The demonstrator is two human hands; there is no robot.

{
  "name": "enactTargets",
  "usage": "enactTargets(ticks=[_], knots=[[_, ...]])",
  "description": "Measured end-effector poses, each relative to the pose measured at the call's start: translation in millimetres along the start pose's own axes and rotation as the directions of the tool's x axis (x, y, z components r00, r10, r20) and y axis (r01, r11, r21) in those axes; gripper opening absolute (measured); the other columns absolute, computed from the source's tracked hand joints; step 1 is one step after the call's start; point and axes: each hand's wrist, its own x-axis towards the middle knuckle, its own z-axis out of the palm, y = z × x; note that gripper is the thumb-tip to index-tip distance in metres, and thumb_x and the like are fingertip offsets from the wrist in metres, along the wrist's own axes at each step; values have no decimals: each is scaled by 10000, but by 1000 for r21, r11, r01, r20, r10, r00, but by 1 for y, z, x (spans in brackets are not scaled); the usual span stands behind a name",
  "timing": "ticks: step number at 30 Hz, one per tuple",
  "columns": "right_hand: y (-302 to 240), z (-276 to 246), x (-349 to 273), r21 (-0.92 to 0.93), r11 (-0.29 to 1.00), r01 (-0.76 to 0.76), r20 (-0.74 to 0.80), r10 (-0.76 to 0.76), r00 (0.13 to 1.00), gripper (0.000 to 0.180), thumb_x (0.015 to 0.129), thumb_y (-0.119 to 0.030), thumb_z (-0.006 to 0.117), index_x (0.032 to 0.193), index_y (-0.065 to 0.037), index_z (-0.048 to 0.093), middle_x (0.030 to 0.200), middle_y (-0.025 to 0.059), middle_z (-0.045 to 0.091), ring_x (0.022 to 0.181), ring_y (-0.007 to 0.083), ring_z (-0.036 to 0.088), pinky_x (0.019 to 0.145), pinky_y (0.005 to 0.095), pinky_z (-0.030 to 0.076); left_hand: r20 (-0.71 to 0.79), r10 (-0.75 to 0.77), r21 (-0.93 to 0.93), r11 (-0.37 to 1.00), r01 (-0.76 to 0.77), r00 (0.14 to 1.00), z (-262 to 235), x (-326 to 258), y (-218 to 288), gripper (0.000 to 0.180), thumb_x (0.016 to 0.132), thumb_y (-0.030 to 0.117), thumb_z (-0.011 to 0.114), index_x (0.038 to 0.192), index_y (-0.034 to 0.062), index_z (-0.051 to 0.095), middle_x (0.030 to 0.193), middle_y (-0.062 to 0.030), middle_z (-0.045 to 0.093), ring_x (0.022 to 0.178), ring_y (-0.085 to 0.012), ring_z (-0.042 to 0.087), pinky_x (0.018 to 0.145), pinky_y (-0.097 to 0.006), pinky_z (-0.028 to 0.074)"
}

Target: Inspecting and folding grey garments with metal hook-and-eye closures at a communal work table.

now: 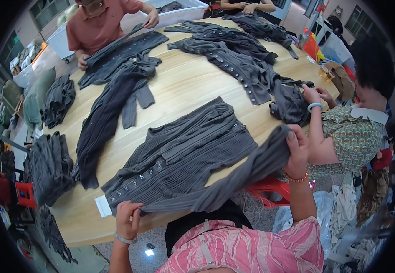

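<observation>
A dark grey ribbed cardigan [174,159] with a row of ring-like buttons lies spread on the table in front of me. My right hand [297,148] is raised at the table's right edge, closed on the end of a long grey sleeve. That sleeve stretches slantwise down to my left hand [128,220], which pinches the cardigan's fabric near its lower left corner. A white label [103,206] lies on the wood beside my left hand. How the sleeve joins the body is partly hidden by folds.
Around the wooden table [179,88], more grey cardigans [234,61] lie in heaps. At the far left a person in a red shirt [102,27] handles one; at right, a person in a patterned top [352,136] works on another. A red stool [270,191] stands near my right.
</observation>
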Motion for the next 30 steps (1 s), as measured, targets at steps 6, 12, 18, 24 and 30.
enactTargets(ticks=[6, 12, 18, 24, 30], knots=[[92, -14, 54, -183, 891, -416, 7, 424, 905, 238, 972, -214, 640, 1033, 14, 671, 785, -24, 667, 589, 0, 529, 464, 169, 376, 150, -426, 135, 903, 409, 892, 3, 61, -23, 66, 877, 83, 659, 935, 53, 676, 797, -104, 650, 746, -263, 577, 702, -372, 442], [133, -21, 57, -375, 777, -506, 22, 553, 833, 205, 952, -101, 641, 1091, 48, 661, 884, 11, 693, 764, 44, 606, 693, 198, 495, 68, -146, 484, 870, 96, 987, 14, 85, -7, 221, 818, 84, 692, 1028, 41, 640, 906, -120, 615, 872, -310, 563, 828, -416, 404], [136, -35, 49, -389, 855, -343, 124, 418, 900, 187, 960, -65, 612, 1108, 44, 646, 928, 3, 677, 825, 37, 596, 756, 195, 489, 153, 114, 249, 957, -149, 982, 64, 129, 42, 371, 741, 150, 776, 1068, 57, 627, 1018, -107, 595, 1009, -308, 568, 863, -436, 409], [99, -11, 52, -301, 923, -241, 87, 278, 957, 266, 965, -65, 610, 1222, 2, 621, 716, -86, 514, 632, -13, 388, 566, 159, 309, 257, 303, 288, 883, -372, 918, 107, 148, 49, 435, 746, 164, 764, 1147, 72, 621, 1105, -82, 615, 1034, -265, 563, 893, -427, 389], [95, -23, 61, -299, 694, -655, 74, 702, 709, 290, 925, -200, 706, 1168, -42, 693, 764, -53, 632, 577, 2, 504, 517, 145, 402, 220, 248, 193, 937, -291, 943, 111, 152, 45, 392, 715, 45, 688, 1101, 86, 640, 1019, -73, 619, 977, -262, 567, 871, -400, 398]])
